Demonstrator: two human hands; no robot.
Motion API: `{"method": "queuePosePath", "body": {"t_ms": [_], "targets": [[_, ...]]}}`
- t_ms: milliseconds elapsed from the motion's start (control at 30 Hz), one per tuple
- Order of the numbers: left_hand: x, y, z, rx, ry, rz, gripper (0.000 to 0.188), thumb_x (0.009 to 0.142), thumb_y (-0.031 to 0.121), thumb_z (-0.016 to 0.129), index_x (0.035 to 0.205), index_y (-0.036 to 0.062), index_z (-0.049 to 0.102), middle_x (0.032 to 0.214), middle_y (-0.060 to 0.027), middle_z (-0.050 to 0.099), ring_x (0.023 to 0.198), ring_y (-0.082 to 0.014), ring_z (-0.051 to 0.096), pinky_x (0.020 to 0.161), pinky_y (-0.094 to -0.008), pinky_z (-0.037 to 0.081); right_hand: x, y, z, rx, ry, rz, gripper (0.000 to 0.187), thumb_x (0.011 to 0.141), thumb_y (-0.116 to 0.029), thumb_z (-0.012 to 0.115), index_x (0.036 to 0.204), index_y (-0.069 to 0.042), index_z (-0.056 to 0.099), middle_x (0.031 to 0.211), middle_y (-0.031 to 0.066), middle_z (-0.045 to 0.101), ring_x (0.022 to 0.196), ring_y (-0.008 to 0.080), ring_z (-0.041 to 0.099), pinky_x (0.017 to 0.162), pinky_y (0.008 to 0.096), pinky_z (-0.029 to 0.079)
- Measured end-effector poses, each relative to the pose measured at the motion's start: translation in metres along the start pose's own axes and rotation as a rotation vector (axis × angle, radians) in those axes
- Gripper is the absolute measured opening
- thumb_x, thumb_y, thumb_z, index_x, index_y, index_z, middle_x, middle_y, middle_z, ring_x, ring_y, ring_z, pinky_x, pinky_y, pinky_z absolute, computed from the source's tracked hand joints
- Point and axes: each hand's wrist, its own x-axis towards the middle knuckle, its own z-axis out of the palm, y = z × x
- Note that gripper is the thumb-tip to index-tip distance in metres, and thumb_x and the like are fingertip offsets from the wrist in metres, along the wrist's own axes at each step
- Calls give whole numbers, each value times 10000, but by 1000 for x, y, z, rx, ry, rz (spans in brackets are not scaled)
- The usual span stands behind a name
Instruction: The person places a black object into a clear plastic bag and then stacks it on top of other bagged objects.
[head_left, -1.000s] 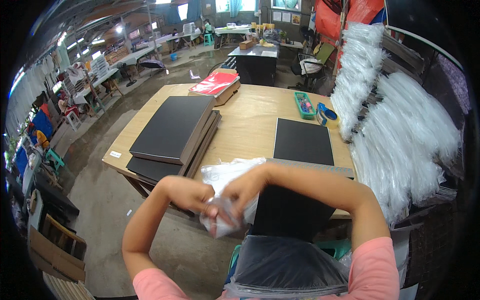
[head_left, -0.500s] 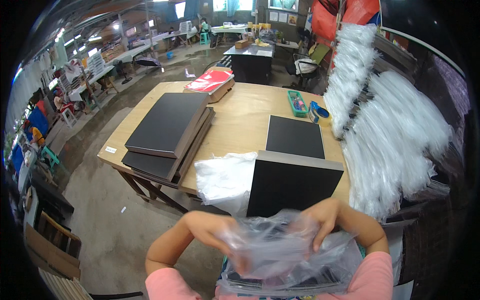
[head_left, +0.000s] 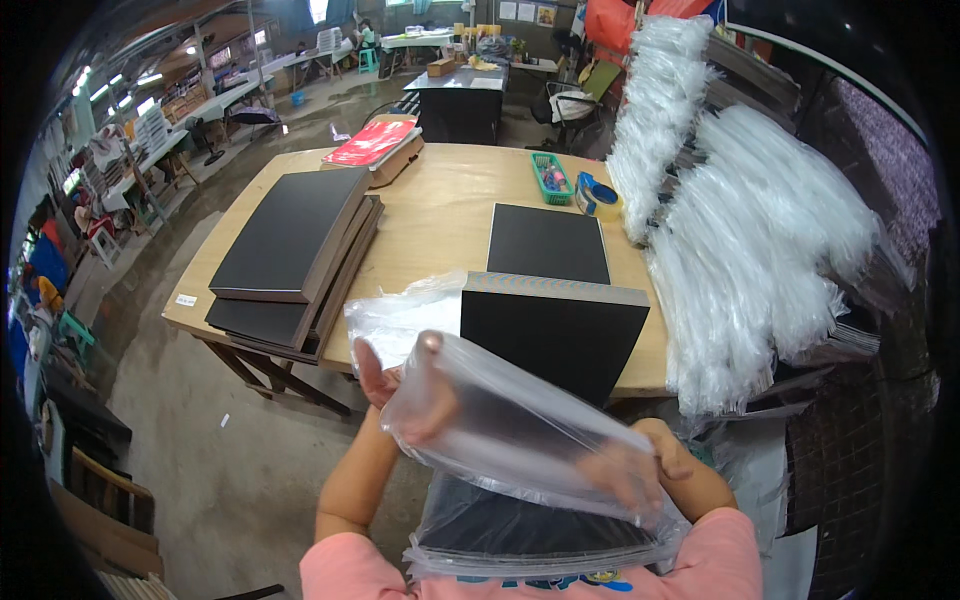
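A clear plastic bag is stretched between my hands, in front of my chest. My left hand is at its raised left end, fingers seen through the film. Lower down, my right hand grips the other end, also partly behind the film. Below the bag, close to my body, a dark panel shows under more clear plastic. Just beyond my hands, a thick black slab with a pale top edge stands upright at the table's near edge.
On the wooden table lie a flat black panel, stacked black slabs, white plastic sheets, a red-topped pile, a green basket and tape rolls. Bundled clear bags hang at right.
My hands have moved apart, the left one upward and left. The crumpled plastic bag is now spread out between them. The view has shifted slightly.
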Motion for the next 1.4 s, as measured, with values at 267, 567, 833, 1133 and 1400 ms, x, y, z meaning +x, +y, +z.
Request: {"method": "queuePosePath", "body": {"t_ms": [267, 567, 833, 1133, 1400], "targets": [[43, -8, 5, 2526, 775, -109, 389, 721, 66, 692, 1101, 146, 666, 901, -79, 491, 633, -192, 544, 586, -329, 451, -1, -31, -16, -970, 1627, 63, 17, 757, 25, 573, 745, 28, 585, 643, 25, 534, 546, 79, 518, 487, 187, 393], [34, 22, 63, 1525, 741, -504, 198, 788, 132, 670, 700, -45, 660, 903, -32, 533, 766, -114, 525, 656, -273, 421, 20, -66, 13, -1070, 1497, 348, 77, 766, -3, 603, 778, 43, 663, 658, 55, 636, 536, 101, 558, 508, 199, 424], [17, 14, 50, 1750, 573, -144, 153, 813, 96, 618, 908, -9, 679, 963, -80, 559, 922, -170, 525, 820, -285, 411, 14, -68, 42, -1151, 1413, 258, 48, 708, 7, 613, 750, 30, 607, 720, 73, 589, 669, 157, 549, 657, 264, 424], [40, 27, 29, 1363, 639, -107, 136, 788, 102, 607, 886, 27, 551, 579, 1, 493, 478, -115, 468, 477, -258, 378, 25, -66, 16, -1139, 1504, 199, 48, 763, 4, 558, 800, -18, 581, 713, -29, 543, 579, 47, 441, 527, 221, 349], [43, -6, -1, 2774, 560, -40, 833, 555, -10, 677, 1316, 284, 508, 943, -103, 459, 647, -242, 534, 544, -338, 431, 9, -34, -33, -2054, 1180, 388, 565, 682, 20, 545, 1223, -134, 604, 981, 148, 447, 879, 264, 514, 679, 307, 430]]}}
